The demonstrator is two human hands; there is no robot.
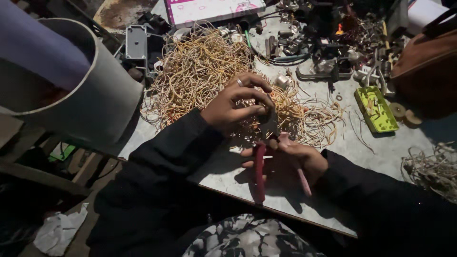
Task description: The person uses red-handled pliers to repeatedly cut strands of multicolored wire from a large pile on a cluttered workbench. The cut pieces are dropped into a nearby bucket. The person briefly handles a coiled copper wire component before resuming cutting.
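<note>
My right hand [290, 159] grips red-handled pliers [260, 169], with the handles pointing toward me and the metal jaws [269, 124] up near the wire heap. My left hand [235, 102], with a ring on one finger, is curled over the pliers' jaws, its fingertips pinching something small there; what it pinches is hidden. Just behind both hands lies a big tangled heap of thin yellowish wire [200, 66] on a pale worktable [381, 147]. Both sleeves are dark.
A large grey pipe [90, 90] stands at the left edge. A green tray [376, 109] lies to the right, with another wire bundle [431, 169] at far right. Metal parts and tools [323, 43] crowd the back. A brown bag [423, 62] sits at the right.
</note>
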